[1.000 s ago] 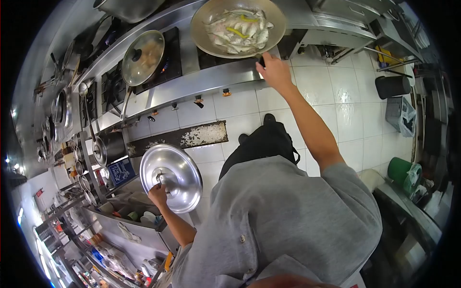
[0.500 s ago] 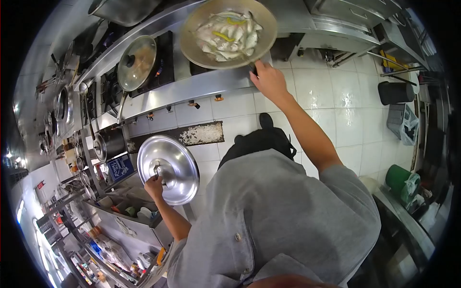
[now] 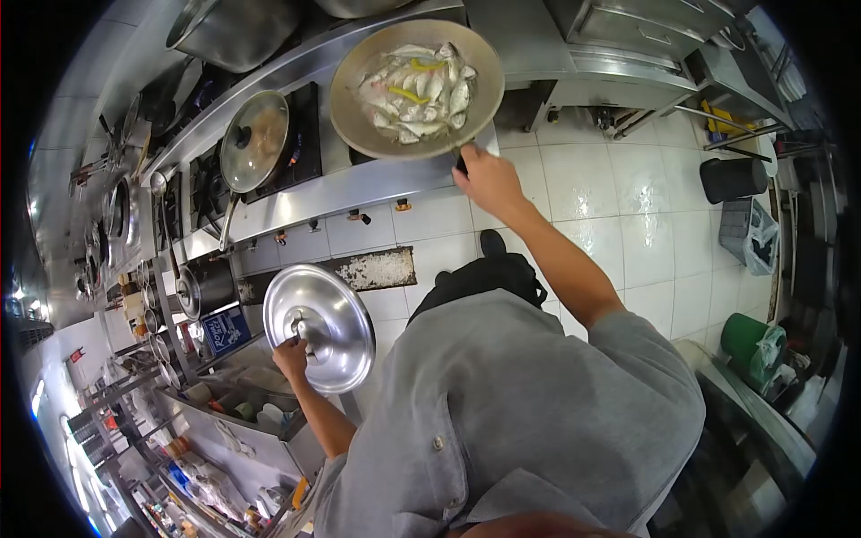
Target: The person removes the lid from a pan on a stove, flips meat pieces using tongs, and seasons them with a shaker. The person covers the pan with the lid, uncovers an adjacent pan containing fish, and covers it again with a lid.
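Note:
My left hand (image 3: 290, 358) grips the handle of a large round silver lid (image 3: 336, 332), which hangs tilted over the floor beside the stove. My right hand (image 3: 488, 182) is closed around the dark handle of a wide pan (image 3: 348, 82) at the stove's right end. Several small silvery fish (image 3: 420, 93) and two yellow-green peppers (image 3: 408, 94) lie in the pan. To its left, a smaller pan with a glass lid (image 3: 255, 143) sits over a burner with a blue flame; brownish food shows through the glass.
Stove knobs line the steel front edge (image 3: 314, 197). Large pots (image 3: 235, 34) stand behind the burners. A dark lidded pot (image 3: 208, 285) is at the left, above a bin of dishes (image 3: 260, 403). Black (image 3: 728, 179) and green (image 3: 746, 345) bins stand on the right.
The wide pan has shifted left along the stove with my right hand on its handle. The silver lid stays in my left hand with little movement. The view has also shifted slightly.

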{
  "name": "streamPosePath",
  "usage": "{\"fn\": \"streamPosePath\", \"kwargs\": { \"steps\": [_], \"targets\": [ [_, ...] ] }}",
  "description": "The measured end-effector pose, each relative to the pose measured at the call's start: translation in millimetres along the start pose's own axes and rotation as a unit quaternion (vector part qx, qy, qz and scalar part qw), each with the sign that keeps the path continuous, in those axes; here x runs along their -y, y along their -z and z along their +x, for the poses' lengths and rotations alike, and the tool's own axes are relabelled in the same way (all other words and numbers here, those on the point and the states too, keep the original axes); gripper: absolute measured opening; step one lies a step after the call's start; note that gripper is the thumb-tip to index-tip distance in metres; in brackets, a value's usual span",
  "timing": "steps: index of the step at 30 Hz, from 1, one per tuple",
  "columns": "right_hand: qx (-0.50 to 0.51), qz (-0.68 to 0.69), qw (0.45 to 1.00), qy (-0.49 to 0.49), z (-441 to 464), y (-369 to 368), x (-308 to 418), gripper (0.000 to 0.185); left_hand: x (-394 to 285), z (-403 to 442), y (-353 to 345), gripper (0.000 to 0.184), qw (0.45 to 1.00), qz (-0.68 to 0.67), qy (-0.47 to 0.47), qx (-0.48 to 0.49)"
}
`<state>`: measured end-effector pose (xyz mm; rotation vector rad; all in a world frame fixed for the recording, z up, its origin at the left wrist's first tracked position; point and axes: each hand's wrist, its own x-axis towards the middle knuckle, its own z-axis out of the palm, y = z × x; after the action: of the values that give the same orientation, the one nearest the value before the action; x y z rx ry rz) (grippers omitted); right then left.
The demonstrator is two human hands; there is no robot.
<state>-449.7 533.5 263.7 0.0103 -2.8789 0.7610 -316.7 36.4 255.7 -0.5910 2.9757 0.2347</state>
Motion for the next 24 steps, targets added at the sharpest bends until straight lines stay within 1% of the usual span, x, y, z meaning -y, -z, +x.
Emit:
{"fn": "streamPosePath", "kwargs": {
  "steps": [1,3,4,6,7,9,10,11,12,13,14,15,17,21,23,24],
  "targets": [
    [-0.004,-0.007,1.000,-0.001,-1,0,1,0.026,6,-2,0,0.024,1.000,-0.006,-0.005,0.000],
    [-0.001,-0.004,1.000,-0.007,-1,2,-3,0.025,16,2,-9,0.024,0.998,-0.033,-0.052,-0.027],
    [-0.018,-0.019,0.999,-0.026,6,1,-5,0.025,12,5,-9,0.024,0.997,-0.034,-0.060,-0.017],
    [-0.018,-0.014,0.999,-0.028,19,2,-10,0.025,12,3,-3,0.024,0.999,0.007,0.017,0.051],
    [-0.020,-0.005,1.000,-0.022,19,1,-10,0.025,11,0,-1,0.024,0.998,0.011,0.018,0.054],
    [-0.030,0.005,1.000,0.009,7,2,-3,0.025,4,-1,1,0.025,1.000,0.004,-0.012,0.006],
    [-0.009,0.011,1.000,-0.011,-1,6,2,0.024,5,-1,2,0.025,0.999,0.007,-0.035,-0.005],
    [0.012,0.016,0.999,-0.031,-2,8,6,0.024,8,-1,1,0.025,1.000,0.007,-0.025,-0.011],
    [0.014,0.019,0.999,-0.024,4,8,7,0.024,8,-1,-1,0.023,0.999,-0.018,-0.042,-0.028],
    [-0.011,0.000,0.999,-0.040,8,7,6,0.025,8,-1,-2,0.023,0.996,-0.040,-0.062,-0.041],
    [-0.035,-0.019,0.997,-0.060,9,4,5,0.026,9,0,-3,0.023,0.997,-0.042,-0.052,-0.033],
    [-0.030,-0.015,0.997,-0.064,9,1,4,0.026,7,0,-1,0.023,0.998,-0.044,-0.045,-0.026],
    [-0.021,-0.011,0.998,-0.057,16,0,0,0.027,19,10,-7,0.023,0.999,0.006,-0.032,0.003],
    [-0.028,0.003,0.996,-0.086,15,2,0,0.027,7,7,-5,0.023,0.999,-0.036,-0.026,-0.008],
    [-0.067,0.030,0.992,-0.103,16,-2,-3,0.030,-10,6,1,0.023,0.997,-0.054,-0.039,-0.030],
    [-0.067,0.030,0.992,-0.105,17,-3,-3,0.030,-9,9,0,0.024,0.999,-0.035,-0.028,-0.014]
  ]
}}
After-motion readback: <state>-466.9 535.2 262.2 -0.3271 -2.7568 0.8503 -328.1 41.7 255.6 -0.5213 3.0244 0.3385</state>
